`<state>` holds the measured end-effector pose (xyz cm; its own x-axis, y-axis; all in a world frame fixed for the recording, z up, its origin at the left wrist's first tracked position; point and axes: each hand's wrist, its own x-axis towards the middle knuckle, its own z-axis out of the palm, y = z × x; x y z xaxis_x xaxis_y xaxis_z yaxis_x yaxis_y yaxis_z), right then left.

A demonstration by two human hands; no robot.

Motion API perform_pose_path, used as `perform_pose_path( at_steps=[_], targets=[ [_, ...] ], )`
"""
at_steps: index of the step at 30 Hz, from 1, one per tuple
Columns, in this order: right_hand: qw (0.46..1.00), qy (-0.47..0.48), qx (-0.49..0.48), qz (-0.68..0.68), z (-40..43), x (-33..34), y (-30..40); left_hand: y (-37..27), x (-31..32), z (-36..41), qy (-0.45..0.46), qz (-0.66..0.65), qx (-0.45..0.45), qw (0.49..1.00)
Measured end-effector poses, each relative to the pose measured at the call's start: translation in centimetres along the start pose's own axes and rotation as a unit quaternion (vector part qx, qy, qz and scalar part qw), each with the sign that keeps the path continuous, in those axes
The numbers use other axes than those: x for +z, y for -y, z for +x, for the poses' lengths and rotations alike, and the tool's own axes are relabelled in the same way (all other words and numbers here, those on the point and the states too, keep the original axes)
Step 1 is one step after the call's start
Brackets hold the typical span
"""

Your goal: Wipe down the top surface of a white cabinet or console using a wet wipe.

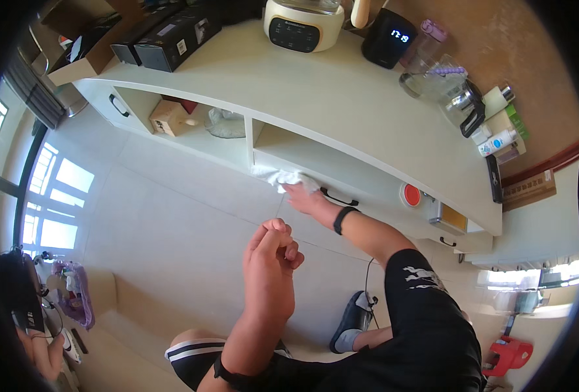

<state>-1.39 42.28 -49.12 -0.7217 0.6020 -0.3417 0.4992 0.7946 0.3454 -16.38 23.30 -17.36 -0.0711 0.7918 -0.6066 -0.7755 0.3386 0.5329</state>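
Note:
My right hand (303, 197) presses a crumpled white cloth (282, 179) against the front of a drawer (289, 166) in a long white low cabinet, left of the drawer's black handle (339, 197). My left hand (271, 245) is raised in front of my body with its fingers curled in, away from the cabinet. Nothing shows in its fingers. Both wrists wear black bands.
On the cabinet top (318, 98) stand black boxes (176, 44), a cream appliance (303, 29), a digital clock (389, 39), a glass pot (461, 103) and bottles. Open shelves hold a wooden box (169, 117) and a red-lidded container (411, 195). A thin cable (367, 279) lies near my foot.

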Motion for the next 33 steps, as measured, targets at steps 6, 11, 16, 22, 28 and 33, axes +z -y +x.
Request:
perform_pose_path(
  at_steps=[6, 11, 16, 22, 28, 33],
  targets=[
    [0.997, 0.067, 0.007, -0.022, -14.8, -0.4, -4.1, 0.5, 0.4, 0.4, 0.033, 0.006, -0.020, 0.999],
    [0.999, 0.033, 0.023, -0.037, -20.5, 1.5, -5.4, 0.9, 0.1, 0.9, 0.040, -0.005, -0.035, 0.999],
    [0.975, 0.123, 0.022, -0.184, -25.4, 4.5, -6.9, 0.3, 0.4, -0.1, 0.039, -0.004, -0.024, 0.999],
    [0.967, 0.055, -0.048, -0.246, -30.0, 6.8, -8.8, 0.6, 0.4, -0.8, 0.041, 0.005, -0.017, 0.999],
    [0.966, 0.249, 0.018, 0.064, -33.4, 6.2, -11.1, 0.6, -0.4, -0.7, 0.037, 0.009, -0.010, 0.999],
    [0.996, 0.047, -0.057, -0.058, -42.9, 9.4, -14.3, 0.5, -0.3, -0.8, 0.041, 0.020, -0.008, 0.999]
  ],
)
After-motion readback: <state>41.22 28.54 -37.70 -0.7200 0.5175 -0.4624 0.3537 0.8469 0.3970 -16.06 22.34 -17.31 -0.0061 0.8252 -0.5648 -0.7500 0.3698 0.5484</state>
